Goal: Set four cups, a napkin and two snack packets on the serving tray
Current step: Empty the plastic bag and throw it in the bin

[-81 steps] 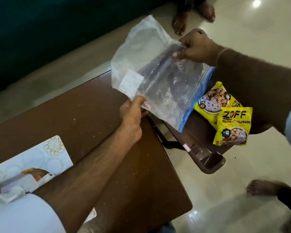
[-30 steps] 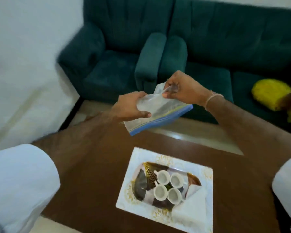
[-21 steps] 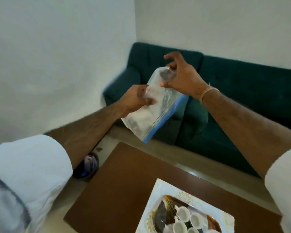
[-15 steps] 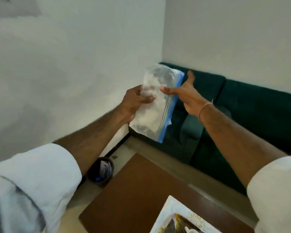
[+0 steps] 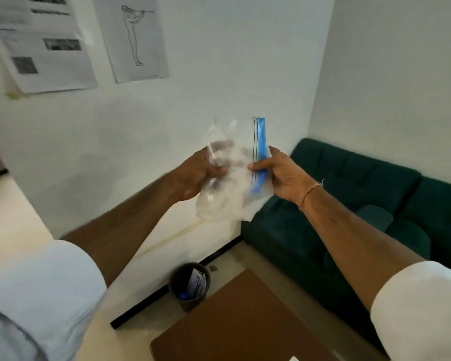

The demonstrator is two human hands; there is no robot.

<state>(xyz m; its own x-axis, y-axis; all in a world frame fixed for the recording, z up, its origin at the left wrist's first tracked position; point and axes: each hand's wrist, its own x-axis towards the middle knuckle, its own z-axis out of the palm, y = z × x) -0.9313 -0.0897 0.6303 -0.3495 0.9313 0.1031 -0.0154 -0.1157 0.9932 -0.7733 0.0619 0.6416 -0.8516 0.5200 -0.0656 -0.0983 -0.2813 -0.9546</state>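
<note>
A clear plastic zip bag (image 5: 232,183) with a blue seal strip is held up in front of the white wall, crumpled between both hands. My left hand (image 5: 195,175) grips its left side. My right hand (image 5: 279,175) pinches the blue seal edge with thumb and fingers. The bag looks empty. Only a white corner of the serving tray (image 5: 294,358) shows at the bottom edge on the brown table (image 5: 240,321). The cups, napkin and snack packets are out of view.
A dark waste bin (image 5: 189,286) with wrappers inside stands on the floor by the wall, just left of the table corner. A dark green sofa (image 5: 375,204) runs along the right wall. Paper sheets (image 5: 44,48) hang on the wall at the upper left.
My view has swung up and left, so the tray with cups has dropped out of sight. The bag has been crumpled smaller between my hands, and the bin has come fully into view.
</note>
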